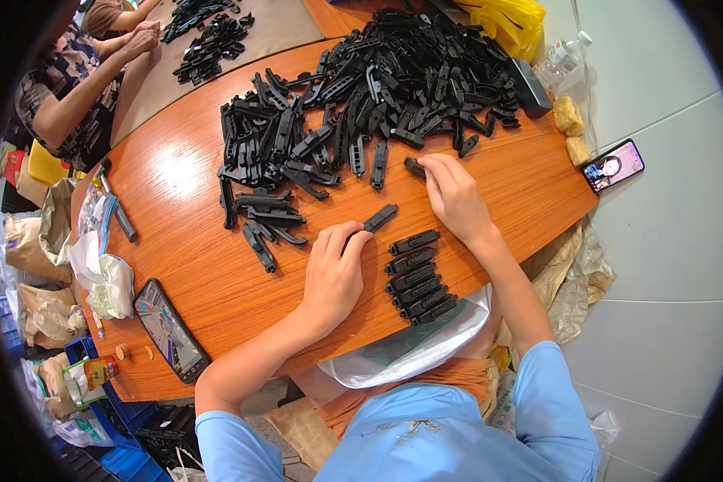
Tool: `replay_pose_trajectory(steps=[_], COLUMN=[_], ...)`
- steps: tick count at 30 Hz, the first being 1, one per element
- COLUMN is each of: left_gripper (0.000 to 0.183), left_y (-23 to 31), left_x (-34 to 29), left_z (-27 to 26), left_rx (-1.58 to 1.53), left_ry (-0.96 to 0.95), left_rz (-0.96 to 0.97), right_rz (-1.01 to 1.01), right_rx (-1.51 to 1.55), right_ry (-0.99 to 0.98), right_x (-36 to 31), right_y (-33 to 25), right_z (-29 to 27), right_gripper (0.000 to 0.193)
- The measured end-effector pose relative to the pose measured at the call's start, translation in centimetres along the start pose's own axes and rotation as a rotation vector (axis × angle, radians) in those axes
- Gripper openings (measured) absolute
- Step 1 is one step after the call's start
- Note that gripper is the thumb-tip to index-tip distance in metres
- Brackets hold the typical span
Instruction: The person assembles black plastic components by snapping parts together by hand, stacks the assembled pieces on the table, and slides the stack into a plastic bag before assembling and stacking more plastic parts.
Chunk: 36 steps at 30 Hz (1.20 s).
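My left hand (pixel 335 269) rests low over the wooden table, its fingers closed on one end of a slim black plastic part (pixel 381 217) that points up to the right. Farther right, my right hand (pixel 456 197) pinches a small black plastic piece (pixel 414 167) between thumb and fingers, just in front of the big heap. The two pieces are apart. Between my forearms lies a neat column of several black plastic parts (pixel 410 277), side by side near the table's front edge. A large loose heap of similar black parts (pixel 426 76) spreads across the far side.
At the left lie a phone (pixel 171 331), plastic bags (pixel 108 281) and a dark rod-like tool (pixel 125 223). A second phone (pixel 613 166), yellow sponge-like blocks (pixel 569 116) and a clear bottle (pixel 561 60) sit at the right edge. Another person's arm (pixel 84 100) works at the far left.
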State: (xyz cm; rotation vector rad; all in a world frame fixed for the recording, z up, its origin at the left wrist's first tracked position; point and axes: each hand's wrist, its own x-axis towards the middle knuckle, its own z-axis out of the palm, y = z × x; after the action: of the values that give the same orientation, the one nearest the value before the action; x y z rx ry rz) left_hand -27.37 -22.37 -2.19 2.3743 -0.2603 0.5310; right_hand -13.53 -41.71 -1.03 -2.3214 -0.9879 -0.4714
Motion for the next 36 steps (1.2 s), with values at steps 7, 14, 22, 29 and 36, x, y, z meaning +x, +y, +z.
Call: replay_pose_trajectory(steps=[7, 14, 22, 29, 36], left_gripper=[0.018, 0.021, 0.037, 0.059, 0.059], left_y=[0.0, -0.3, 0.0, 0.5, 0.5], left_x=[0.4, 0.4, 0.4, -0.4, -0.7], left_z=[0.1, 0.1, -0.1, -0.3, -0.6], left_rx=[-0.039, -0.067, -0.087, 0.127, 0.297], left_ry=[0.030, 0.022, 0.018, -0.042, -0.174], left_rz=[0.004, -0.013, -0.042, 0.074, 0.139], right_rz=[-0.049, 0.045, -0.127, -0.263, -0.221], right_rx=[-0.038, 0.534, 0.408, 0.154, 0.180], right_ry=[-0.010, -0.255, -0.372, -0.323, -0.277], right_x=[-1.2, -0.5, 0.1, -0.1, -0.8], right_y=[0.7, -2.5, -2.8, -3.7, -4.1], right_z=[-1.2, -1.4, -0.5, -0.8, -0.5], right_gripper=[0.028, 0.032, 0.034, 0.034, 0.032])
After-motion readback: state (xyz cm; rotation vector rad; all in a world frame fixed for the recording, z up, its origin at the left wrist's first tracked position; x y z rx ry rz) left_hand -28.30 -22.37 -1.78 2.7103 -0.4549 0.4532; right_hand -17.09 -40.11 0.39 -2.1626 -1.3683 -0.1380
